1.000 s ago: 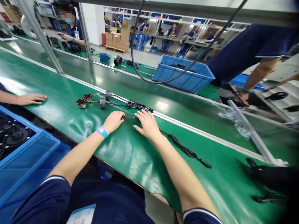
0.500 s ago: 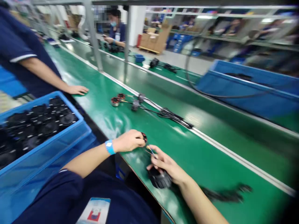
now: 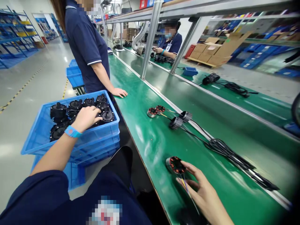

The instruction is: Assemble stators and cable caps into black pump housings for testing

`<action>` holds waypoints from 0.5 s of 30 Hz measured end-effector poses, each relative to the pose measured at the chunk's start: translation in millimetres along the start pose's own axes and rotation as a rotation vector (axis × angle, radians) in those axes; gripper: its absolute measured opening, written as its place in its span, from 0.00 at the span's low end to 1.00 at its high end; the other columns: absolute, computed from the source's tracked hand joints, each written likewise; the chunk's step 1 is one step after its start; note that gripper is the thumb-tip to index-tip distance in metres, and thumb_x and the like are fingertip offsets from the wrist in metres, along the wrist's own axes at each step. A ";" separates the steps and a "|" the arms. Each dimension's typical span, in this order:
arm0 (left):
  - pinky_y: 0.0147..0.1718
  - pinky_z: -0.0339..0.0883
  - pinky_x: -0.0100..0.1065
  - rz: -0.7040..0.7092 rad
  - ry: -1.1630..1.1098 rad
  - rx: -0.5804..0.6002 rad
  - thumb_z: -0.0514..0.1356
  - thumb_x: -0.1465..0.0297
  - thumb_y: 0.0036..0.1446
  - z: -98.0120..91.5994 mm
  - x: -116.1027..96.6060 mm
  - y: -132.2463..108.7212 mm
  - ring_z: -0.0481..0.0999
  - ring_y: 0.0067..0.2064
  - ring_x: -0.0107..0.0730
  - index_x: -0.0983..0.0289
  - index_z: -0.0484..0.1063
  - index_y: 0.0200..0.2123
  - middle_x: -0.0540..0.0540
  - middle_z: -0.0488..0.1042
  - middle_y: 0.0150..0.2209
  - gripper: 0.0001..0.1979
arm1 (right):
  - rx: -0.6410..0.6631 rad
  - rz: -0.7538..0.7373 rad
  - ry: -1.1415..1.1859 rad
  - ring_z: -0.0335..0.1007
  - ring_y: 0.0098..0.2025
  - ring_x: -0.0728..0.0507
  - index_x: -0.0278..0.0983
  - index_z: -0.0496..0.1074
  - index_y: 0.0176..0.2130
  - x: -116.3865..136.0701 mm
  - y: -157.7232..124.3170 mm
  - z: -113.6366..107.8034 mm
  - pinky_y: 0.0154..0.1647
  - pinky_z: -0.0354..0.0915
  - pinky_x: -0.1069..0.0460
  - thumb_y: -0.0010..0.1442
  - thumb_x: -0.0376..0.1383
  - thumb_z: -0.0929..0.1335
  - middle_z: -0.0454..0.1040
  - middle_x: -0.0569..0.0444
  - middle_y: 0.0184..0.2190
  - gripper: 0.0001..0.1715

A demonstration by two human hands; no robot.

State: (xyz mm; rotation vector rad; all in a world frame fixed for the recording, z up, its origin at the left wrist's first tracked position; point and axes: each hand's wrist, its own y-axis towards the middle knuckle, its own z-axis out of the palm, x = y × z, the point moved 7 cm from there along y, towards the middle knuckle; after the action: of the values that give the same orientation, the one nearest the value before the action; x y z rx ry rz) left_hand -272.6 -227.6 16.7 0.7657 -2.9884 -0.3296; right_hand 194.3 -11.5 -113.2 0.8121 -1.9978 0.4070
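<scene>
My left hand (image 3: 85, 119), with a blue wristband, reaches into a blue crate (image 3: 112, 126). Its fingers curl over a black round housing (image 3: 103, 107); the fingertips are partly hidden. Over the green bench, my right hand (image 3: 202, 187) has a finger against the rim of a motor stator (image 3: 176, 165) with copper-red windings, its thumb beside the wires. Thin yellow, purple and white wires (image 3: 185, 184) run from that stator past my palm to a dark part (image 3: 189, 215) at the bottom edge.
Further along the green bench (image 3: 140, 131) lie two stators (image 3: 156, 110), wired to black ribbed caps (image 3: 180, 120) with coiled black cables (image 3: 229, 153). A co-worker's hand (image 3: 120, 92) rests on the bench edge. Metal posts (image 3: 151, 40) rise from the bench.
My left hand has left the stator and moved left into the crate. My right hand stays with the stator and its wires. The view has turned left.
</scene>
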 end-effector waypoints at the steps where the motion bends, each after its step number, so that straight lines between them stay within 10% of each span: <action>1: 0.47 0.68 0.44 -0.052 0.023 0.023 0.59 0.60 0.66 4.7 20.1 -3.8 0.79 0.45 0.51 0.67 0.77 0.45 0.67 0.79 0.44 0.16 | -0.013 -0.028 -0.021 0.76 0.58 0.34 0.44 0.72 0.59 1.2 3.5 1.7 0.48 0.81 0.46 0.60 0.53 0.74 0.70 0.44 0.62 0.32; 7: 0.44 0.68 0.41 -0.110 0.033 0.045 0.56 0.56 0.66 19.5 52.5 -20.3 0.78 0.42 0.47 0.64 0.78 0.43 0.61 0.80 0.38 0.19 | -0.024 -0.116 -0.194 0.75 0.60 0.33 0.42 0.74 0.39 5.5 11.6 7.7 0.55 0.76 0.40 0.63 0.53 0.70 0.71 0.42 0.63 0.19; 15: 0.61 0.63 0.49 -0.201 -0.161 -0.490 0.52 0.45 0.67 -79.5 26.4 -36.0 0.72 0.53 0.43 0.64 0.73 0.47 0.52 0.71 0.40 0.28 | -0.064 -0.185 -0.246 0.76 0.59 0.36 0.41 0.72 0.50 21.9 10.3 9.3 0.59 0.73 0.40 0.66 0.49 0.70 0.75 0.43 0.58 0.19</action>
State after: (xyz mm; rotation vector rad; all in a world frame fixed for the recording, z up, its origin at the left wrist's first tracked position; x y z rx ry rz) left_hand -271.7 -286.5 86.2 1.0107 -2.7728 -1.1271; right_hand 173.4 -17.6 -99.2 1.0375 -2.1255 0.1401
